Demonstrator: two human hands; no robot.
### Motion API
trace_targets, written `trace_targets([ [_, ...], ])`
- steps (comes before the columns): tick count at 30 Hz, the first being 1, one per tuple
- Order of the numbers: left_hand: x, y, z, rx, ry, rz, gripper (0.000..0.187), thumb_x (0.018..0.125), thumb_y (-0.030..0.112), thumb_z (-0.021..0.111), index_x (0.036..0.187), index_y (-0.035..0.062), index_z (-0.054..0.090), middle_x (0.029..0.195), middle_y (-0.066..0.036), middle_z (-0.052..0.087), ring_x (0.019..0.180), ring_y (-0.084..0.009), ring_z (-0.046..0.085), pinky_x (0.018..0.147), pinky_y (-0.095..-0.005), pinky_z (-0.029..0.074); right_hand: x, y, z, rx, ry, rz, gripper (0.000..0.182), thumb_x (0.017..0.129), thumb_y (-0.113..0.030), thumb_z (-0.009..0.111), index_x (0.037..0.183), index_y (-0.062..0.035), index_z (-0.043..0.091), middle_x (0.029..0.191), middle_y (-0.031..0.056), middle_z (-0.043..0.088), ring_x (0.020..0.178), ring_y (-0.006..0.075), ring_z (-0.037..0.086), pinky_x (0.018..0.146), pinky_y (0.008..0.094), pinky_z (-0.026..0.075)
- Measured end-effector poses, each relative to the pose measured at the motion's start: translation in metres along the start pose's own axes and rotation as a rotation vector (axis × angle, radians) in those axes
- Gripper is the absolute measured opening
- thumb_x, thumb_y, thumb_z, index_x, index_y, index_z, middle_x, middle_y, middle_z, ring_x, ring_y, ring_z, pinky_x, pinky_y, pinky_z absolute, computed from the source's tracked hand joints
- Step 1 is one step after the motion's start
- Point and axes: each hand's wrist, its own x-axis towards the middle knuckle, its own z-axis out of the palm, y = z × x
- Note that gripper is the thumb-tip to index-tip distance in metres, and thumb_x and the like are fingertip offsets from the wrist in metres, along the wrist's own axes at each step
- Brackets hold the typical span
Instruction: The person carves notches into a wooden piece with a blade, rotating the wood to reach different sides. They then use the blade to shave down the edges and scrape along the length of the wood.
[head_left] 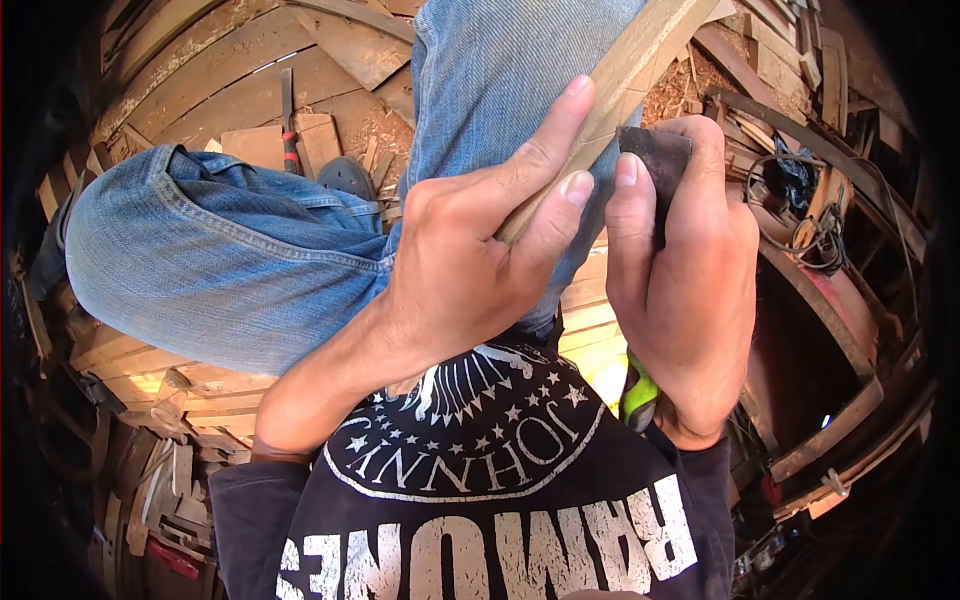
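My left hand (pixel 480 240) is closed around the lower end of a long wooden strip (pixel 640 65), its index finger stretched along one side and the thumb on the other. The strip runs up and to the right over my jeans-clad knee, with thin lines across its face. In my right hand (pixel 685 260) is a folded dark piece of sandpaper (pixel 660 160), pinched between thumb and curled fingers. Its upper corner is right at the strip's edge. The rest of the sandpaper is hidden in the palm.
A flat tool with a red and black handle (pixel 290 150) lies on boards at the upper left, near a grey shoe (pixel 348 178). Wood scraps and shavings cover the floor. Coiled cable (pixel 820 240) lies at right, and a bright green item (pixel 640 390) shows beside my right wrist.
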Motion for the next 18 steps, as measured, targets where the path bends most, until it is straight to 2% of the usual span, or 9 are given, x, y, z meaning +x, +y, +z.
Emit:
trace_targets([
  [4,-0.0004,0.0002,-0.0015,0.026,-0.001,0.014,0.050,0.095,0.002,0.062,0.144,0.0011,0.051,0.116,-0.021,0.071,0.102,-0.0117,0.066,0.087,-0.0262,0.053,-0.0013,0.0029,0.0008,0.062,0.006,-0.006,0.015,0.097,-0.005,0.056,0.109,0.0038,0.051,0.075,0.0194,0.065,0.065,0.0371,0.066,0.060,0.0384,0.050],
  [6,-0.0009,0.0003,-0.0014,0.013,0.000,0.027,0.050,0.095,0.003,0.062,0.143,0.0007,0.051,0.116,-0.021,0.071,0.102,-0.0121,0.067,0.088,-0.0261,0.053,-0.0024,0.0027,0.0009,0.103,0.035,0.013,0.014,0.098,-0.005,0.055,0.108,0.0039,0.052,0.071,0.0146,0.063,0.059,0.0265,0.063,0.057,0.0335,0.048],
  [7,-0.0008,-0.0002,-0.0014,0.015,0.002,0.025,0.050,0.095,0.003,0.062,0.143,0.0007,0.051,0.116,-0.021,0.071,0.102,-0.0121,0.067,0.088,-0.0261,0.053,-0.0022,0.0044,0.0012,0.105,0.033,0.011,0.014,0.098,-0.005,0.055,0.108,0.0039,0.052,0.071,0.0146,0.063,0.059,0.0265,0.063,0.057,0.0335,0.048],
  [9,-0.0017,-0.0011,-0.0006,0.006,0.013,0.049,0.049,0.095,0.003,0.061,0.143,0.0004,0.051,0.117,-0.021,0.071,0.104,-0.0139,0.068,0.088,-0.0263,0.053,-0.0031,0.0082,0.0012,0.202,0.100,-0.014,0.012,0.099,-0.006,0.054,0.107,0.0034,0.053,0.069,0.0096,0.061,0.057,0.0155,0.057,0.056,0.0291,0.044],
  [10,-0.0026,0.0000,-0.0010,0.005,0.011,0.047,0.049,0.095,0.003,0.061,0.143,0.0004,0.051,0.117,-0.021,0.071,0.104,-0.0139,0.068,0.088,-0.0263,0.053,-0.0034,0.0049,-0.0030,0.197,0.064,0.028,0.011,0.100,-0.006,0.052,0.106,0.0032,0.053,0.069,0.0073,0.060,0.058,0.0108,0.055,0.055,0.0279,0.043],
  [12,-0.0019,0.0032,-0.0025,-0.002,-0.020,-0.023,0.049,0.095,0.003,0.061,0.143,0.0003,0.051,0.118,-0.021,0.071,0.106,-0.0161,0.068,0.089,-0.0269,0.052,-0.0026,0.0026,-0.0040,0.170,0.069,0.033,0.011,0.100,-0.006,0.053,0.106,0.0033,0.053,0.068,0.0078,0.060,0.058,0.0117,0.055,0.055,0.0282,0.043],
  [18,-0.0019,0.0016,-0.0015,-0.018,-0.009,0.014,0.049,0.096,0.003,0.060,0.144,0.0004,0.050,0.118,-0.021,0.071,0.106,-0.0156,0.067,0.091,-0.0271,0.052,0.0029,0.0022,0.0014,0.128,0.074,-0.014,0.012,0.098,-0.005,0.055,0.107,0.0033,0.053,0.069,0.0107,0.060,0.058,0.0173,0.059,0.055,0.0306,0.045],
])
